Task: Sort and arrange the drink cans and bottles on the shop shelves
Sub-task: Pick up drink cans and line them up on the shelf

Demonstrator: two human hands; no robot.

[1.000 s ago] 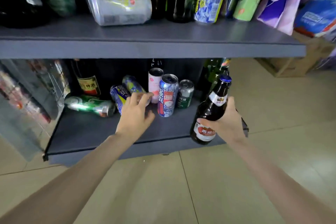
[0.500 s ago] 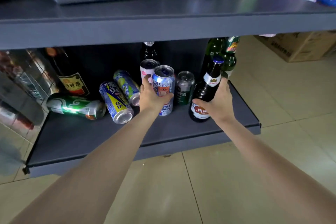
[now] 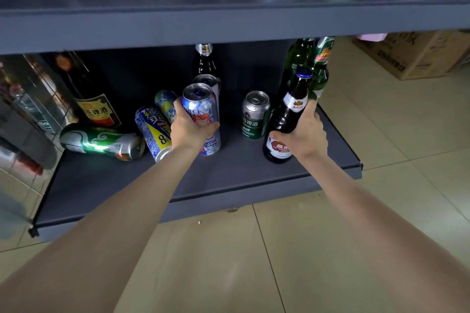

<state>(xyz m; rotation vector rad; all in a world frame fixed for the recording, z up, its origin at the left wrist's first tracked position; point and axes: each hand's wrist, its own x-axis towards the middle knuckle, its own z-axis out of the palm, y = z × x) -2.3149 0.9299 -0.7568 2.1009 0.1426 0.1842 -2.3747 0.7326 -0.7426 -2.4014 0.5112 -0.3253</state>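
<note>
My left hand [image 3: 189, 128] grips a tall blue and white can [image 3: 201, 109] standing upright on the grey bottom shelf [image 3: 229, 173]. My right hand [image 3: 304, 132] grips a dark brown bottle [image 3: 288, 119] with a blue cap and red label, its base on the shelf at the right. A short green can [image 3: 254, 115] stands between them. Left of my left hand, a blue and yellow can [image 3: 153, 132], a blue and green can [image 3: 165, 104] and a green can [image 3: 101, 141] lie on their sides. A pale can [image 3: 208, 81] stands behind the gripped can.
Green bottles [image 3: 307, 66] stand at the shelf's back right, a dark bottle [image 3: 204, 61] at the back middle, a large labelled bottle [image 3: 94, 99] at the back left. The upper shelf [image 3: 229, 15] overhangs. A cardboard box [image 3: 417, 56] sits on the tiled floor at right.
My left hand moved from the lying cans to the tall blue and white can and took hold of it. My right hand brought the brown bottle down onto the shelf.
</note>
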